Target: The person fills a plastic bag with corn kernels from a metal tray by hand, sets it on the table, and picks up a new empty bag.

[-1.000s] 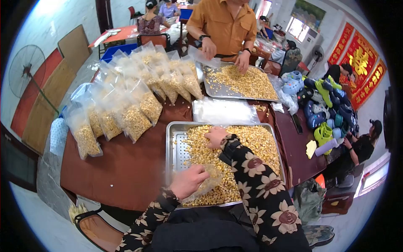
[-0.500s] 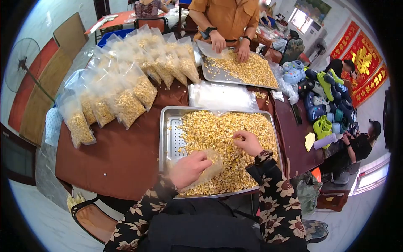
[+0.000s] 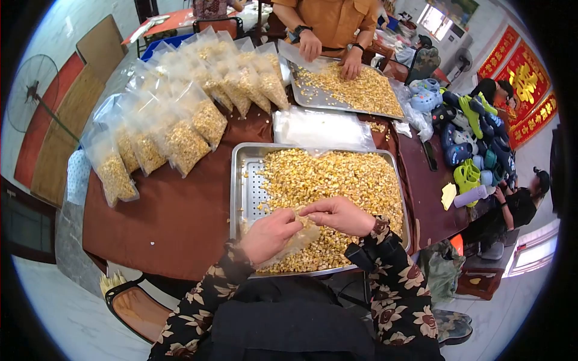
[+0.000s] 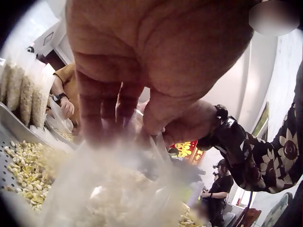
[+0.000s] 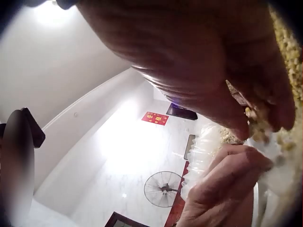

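Note:
A clear plastic bag (image 3: 299, 242) hangs from my left hand (image 3: 269, 236), which pinches it near the mouth. In the left wrist view the bag (image 4: 113, 189) has some pale kernels in its lower part and looks blurred. My right hand (image 3: 344, 216) meets the left at the bag's mouth, thumb and fingers curled together. Between those fingers, the right wrist view catches a few corn kernels (image 5: 258, 124). Below both hands lies a broad heap of dried corn kernels (image 3: 337, 174) in a metal tray (image 3: 235, 198) with a perforated bottom.
Many filled bags (image 3: 186, 144) stand at the left of the brown-covered table (image 3: 162, 228). A stack of flat plastic bags (image 3: 322, 129) lies behind the tray. Opposite, a person in an orange shirt (image 3: 328, 24) works over a second tray (image 3: 343, 108). Shoes (image 3: 466, 123) pile up at right.
My right hand has come from deep in the corn heap back toward me and left, to the bag's mouth. The left hand has kept its hold on the bag.

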